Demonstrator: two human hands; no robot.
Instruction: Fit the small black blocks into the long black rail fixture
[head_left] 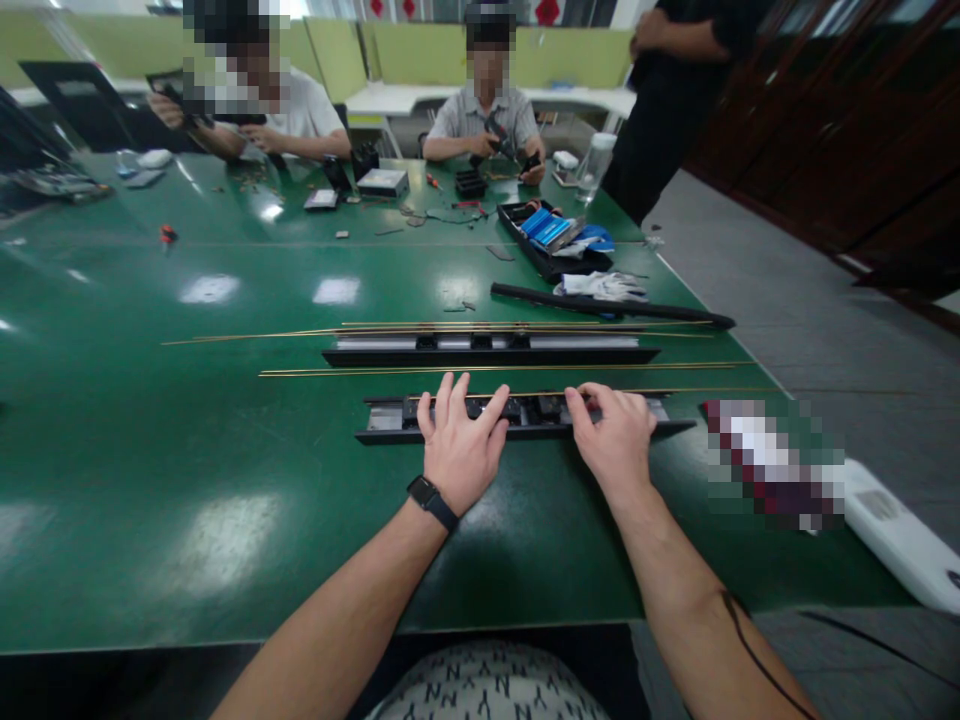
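Note:
In front of me a black channel-shaped rail (386, 436) with silvery inner faces lies lengthwise on the green table. Black blocks (551, 406) sit inside its channel. My left hand (461, 430) rests over the rail's left half, fingers spread across the blocks. At the right half, my right hand (611, 425) pinches a thin brass-coloured rod (697, 390), which runs along the top of the rail and sticks out far to the right. The rod's left part passes by my left fingertips; whether they touch it I cannot tell.
Beyond lies a second black rail (487, 357), with more thin rods (337, 373) around it. Farther back are a long black bar (615, 305), white gloves (600, 287) and a black tray (536, 255) with blue items. A white device (900, 535) lies at right. Two people sit opposite; another stands.

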